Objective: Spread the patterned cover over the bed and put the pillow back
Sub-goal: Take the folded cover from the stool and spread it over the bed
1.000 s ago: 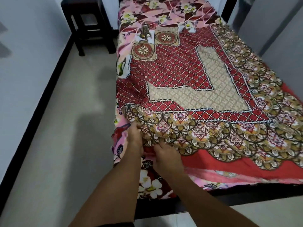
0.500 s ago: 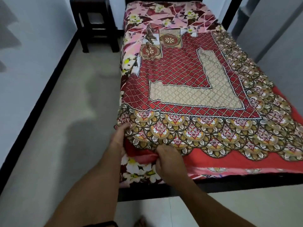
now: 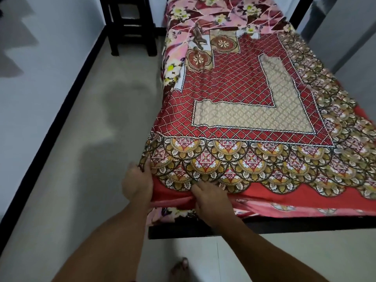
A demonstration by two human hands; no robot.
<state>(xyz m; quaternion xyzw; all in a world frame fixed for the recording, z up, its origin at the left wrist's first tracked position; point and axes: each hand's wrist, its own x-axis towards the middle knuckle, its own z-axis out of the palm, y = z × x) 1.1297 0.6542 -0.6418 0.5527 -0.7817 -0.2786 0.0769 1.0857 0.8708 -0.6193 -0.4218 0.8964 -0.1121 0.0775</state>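
Bed (image 3: 264,226): dark frame, runs lengthwise straight away from both hands, foot end nearest them. Pale floor (image 3: 81,180) to the left of the left hand, white wall (image 3: 40,78) with a dark skirting further left.

Patterned cover (image 3: 254,119): lies flat on the bed, long axis along the bed's length, pointing away from the hands toward the far end. Red lattice field with a beige L-shaped panel in the middle. The scalloped gold-and-red border and plain red hem sit at the near end, right at the hands. The far edge stops short of the head of the bed. The right side of the cover reaches the bed edge well to the right of the right hand.

Floral sheet (image 3: 213,15): pink with flowers, under the cover. It shows beyond the cover's far edge, in a strip along the left side, and below the hem between the hands.

Stool (image 3: 130,27): dark, on the floor far ahead of the left hand, beside the bed's far left corner.

Left hand (image 3: 138,182): at the cover's near-left corner, fingers curled onto the corner edge, gripping it. Right hand (image 3: 209,197): just beside it to the right, fingers tucked under the red hem, pinching it.

Bare foot (image 3: 180,267): on the floor below and between the forearms.
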